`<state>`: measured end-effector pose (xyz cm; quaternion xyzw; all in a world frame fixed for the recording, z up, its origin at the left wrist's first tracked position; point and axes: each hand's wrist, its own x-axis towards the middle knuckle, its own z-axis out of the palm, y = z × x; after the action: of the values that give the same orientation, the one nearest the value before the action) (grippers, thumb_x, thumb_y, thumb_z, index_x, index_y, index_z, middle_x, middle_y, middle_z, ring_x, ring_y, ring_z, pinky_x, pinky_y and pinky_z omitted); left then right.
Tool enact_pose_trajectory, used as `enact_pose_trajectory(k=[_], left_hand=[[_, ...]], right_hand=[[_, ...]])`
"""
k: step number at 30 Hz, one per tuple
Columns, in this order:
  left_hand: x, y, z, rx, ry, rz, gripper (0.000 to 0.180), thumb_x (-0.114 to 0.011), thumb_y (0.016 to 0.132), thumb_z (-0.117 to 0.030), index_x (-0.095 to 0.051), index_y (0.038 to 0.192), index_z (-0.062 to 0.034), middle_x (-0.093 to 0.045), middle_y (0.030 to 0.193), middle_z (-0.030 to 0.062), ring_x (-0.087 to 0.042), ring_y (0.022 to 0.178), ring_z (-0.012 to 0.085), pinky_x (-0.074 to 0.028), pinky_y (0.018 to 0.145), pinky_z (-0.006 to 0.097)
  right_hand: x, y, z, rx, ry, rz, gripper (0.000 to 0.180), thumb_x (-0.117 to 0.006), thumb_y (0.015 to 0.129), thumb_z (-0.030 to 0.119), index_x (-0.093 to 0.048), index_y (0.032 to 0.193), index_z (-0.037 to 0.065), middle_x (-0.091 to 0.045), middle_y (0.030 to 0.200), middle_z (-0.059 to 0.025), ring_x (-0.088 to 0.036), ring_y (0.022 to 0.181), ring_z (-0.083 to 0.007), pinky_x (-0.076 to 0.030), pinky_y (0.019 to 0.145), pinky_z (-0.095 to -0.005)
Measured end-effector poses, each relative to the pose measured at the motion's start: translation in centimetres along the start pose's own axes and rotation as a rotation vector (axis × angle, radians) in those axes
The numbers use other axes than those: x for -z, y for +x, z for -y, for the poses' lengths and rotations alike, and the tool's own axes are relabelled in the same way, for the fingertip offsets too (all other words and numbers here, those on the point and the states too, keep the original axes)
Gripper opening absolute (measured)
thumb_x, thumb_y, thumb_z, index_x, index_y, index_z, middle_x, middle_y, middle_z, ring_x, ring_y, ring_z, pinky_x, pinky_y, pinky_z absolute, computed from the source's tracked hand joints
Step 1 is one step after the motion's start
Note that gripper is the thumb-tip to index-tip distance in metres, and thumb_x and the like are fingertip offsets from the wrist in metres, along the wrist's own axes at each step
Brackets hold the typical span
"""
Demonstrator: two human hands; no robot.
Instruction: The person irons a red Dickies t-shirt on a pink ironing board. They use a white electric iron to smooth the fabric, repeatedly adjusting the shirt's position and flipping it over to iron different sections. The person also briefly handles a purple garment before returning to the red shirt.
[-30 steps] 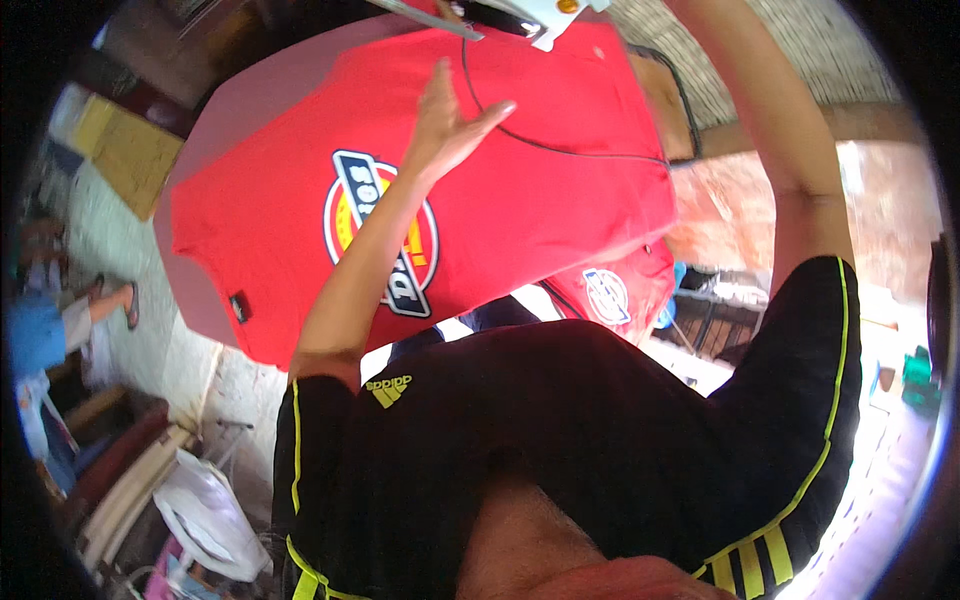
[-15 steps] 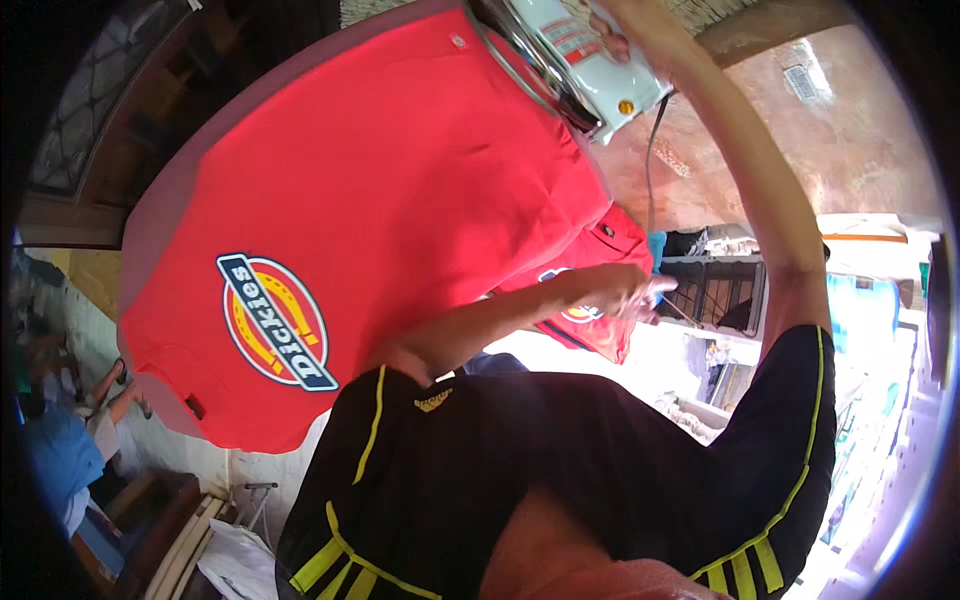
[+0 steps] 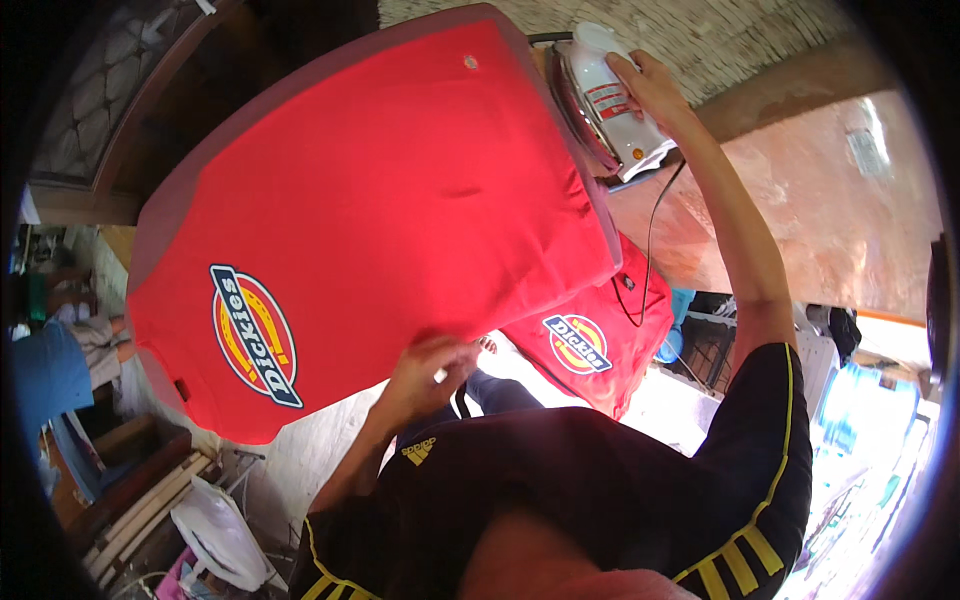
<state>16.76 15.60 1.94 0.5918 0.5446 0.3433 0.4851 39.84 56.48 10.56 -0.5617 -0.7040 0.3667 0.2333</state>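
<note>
A red T-shirt (image 3: 400, 200) with a round logo print lies spread over a padded ironing board (image 3: 165, 215). Faint creases show near its right side. My right hand (image 3: 650, 88) is closed round the handle of a white and silver iron (image 3: 615, 115), which sits at the board's far right end with a dark cord trailing down. At the shirt's near edge is my left hand (image 3: 425, 375), fingers curled toward the thumb; whether they pinch the fabric cannot be made out. A second red piece with the same logo (image 3: 590, 350) hangs below the board's right side.
A brown wooden ledge (image 3: 800, 75) and a pinkish surface (image 3: 790, 210) lie to the right. Blue containers (image 3: 865, 410) and a dark rack (image 3: 710, 350) stand lower right. At lower left are wooden slats (image 3: 150, 515) and a white bag (image 3: 220, 535); another person's leg (image 3: 110, 345) shows farther left.
My right hand has moved the iron right, off the shirt to the board's end. My left hand has drawn back leftward to the shirt's near edge. The view has shifted slightly.
</note>
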Motion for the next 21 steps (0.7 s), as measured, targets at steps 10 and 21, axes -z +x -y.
enact_pose_trajectory(k=[10,21], left_hand=[[-5.6,-10.2,17.6,0.603,-0.697,-0.250,0.025,-0.067,0.092,-0.021,-0.064,0.112,-0.0051,-0.068,0.100,0.0025,-0.065,0.091,0.0166,-0.051,0.078,0.033],[-4.8,-11.6,18.9,0.633,-1.331,-0.567,0.036,-0.070,0.087,-0.010,-0.059,0.122,-0.0084,-0.065,0.111,0.0046,-0.062,0.104,0.0214,-0.050,0.089,0.041]], right_hand=[[-1.5,1.7,-4.3,0.469,-0.470,-0.463,0.052,-0.066,0.091,0.036,-0.053,0.128,0.003,-0.063,0.096,-0.0208,-0.063,0.088,-0.0323,-0.050,0.078,-0.0422],[-17.6,9.4,5.9,0.934,-0.948,-0.015,0.044,-0.057,0.092,0.019,-0.052,0.135,0.010,-0.055,0.134,-0.0143,-0.051,0.125,-0.0344,-0.042,0.104,-0.0471]])
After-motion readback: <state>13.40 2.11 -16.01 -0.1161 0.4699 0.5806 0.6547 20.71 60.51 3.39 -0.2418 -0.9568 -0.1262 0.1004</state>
